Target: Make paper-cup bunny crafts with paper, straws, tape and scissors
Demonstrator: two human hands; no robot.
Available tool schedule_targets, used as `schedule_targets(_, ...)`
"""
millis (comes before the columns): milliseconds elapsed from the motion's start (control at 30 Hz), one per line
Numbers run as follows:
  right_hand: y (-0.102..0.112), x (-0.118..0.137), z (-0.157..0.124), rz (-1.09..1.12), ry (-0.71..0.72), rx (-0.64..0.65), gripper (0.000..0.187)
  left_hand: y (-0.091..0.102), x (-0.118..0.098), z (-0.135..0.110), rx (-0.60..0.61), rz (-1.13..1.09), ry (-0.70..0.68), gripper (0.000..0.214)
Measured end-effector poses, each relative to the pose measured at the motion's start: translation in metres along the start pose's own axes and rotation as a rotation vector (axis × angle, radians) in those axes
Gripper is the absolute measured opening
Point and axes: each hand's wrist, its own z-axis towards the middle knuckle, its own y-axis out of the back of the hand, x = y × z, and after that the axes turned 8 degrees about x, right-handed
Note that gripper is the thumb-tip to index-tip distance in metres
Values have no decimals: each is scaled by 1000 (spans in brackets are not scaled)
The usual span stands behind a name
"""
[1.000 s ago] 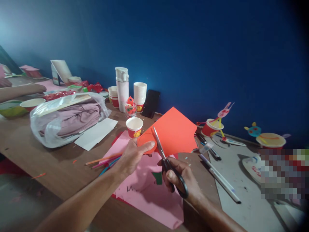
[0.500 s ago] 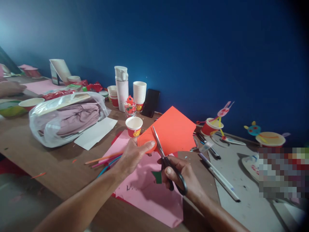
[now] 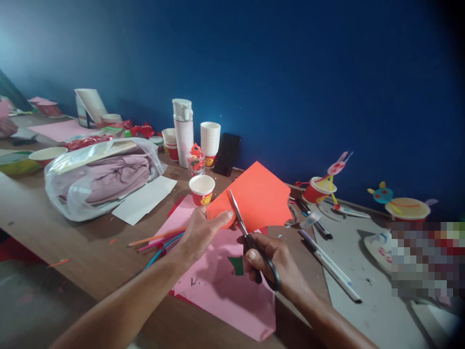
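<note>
My left hand (image 3: 201, 235) pinches the rounded lower corner of an orange paper sheet (image 3: 259, 196), held up above the wooden table (image 3: 90, 247). My right hand (image 3: 271, 264) grips black-handled scissors (image 3: 250, 240), whose blades point up and bite into the sheet beside my left thumb. A pink paper sheet (image 3: 225, 286) lies flat under both hands, with a small green scrap (image 3: 238, 265) on it. A red paper cup (image 3: 202, 190) stands just behind my left hand.
A plastic bag of mauve cloth (image 3: 101, 177) and a white sheet (image 3: 145, 198) lie at left. A white flask (image 3: 183, 131), stacked cups (image 3: 210, 143) and a black phone (image 3: 227, 155) stand by the blue wall. Pens (image 3: 329, 266) and cup crafts (image 3: 321, 189) are at right. Another person's hand (image 3: 7, 127) is far left.
The orange sheet has turned slightly in my left hand as the scissors work along its rounded edge. The other person's arm at far left has drawn back.
</note>
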Motion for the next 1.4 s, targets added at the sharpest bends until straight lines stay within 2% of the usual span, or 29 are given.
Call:
schedule_targets(267,1,-4,-1,15,30,31,39,0,2,-1,-9,36,31,18)
schedule_targets(567,5,-10,-1,47,47,59,41,4,3,0,38,69,2,17)
schedule_targets(733,6,-12,0,54,82,88,46,5,-1,0,63,28,5,17)
schedule_targets(1400,6,-18,3,37,122,59,52,8,7,3,89,-99,32,14)
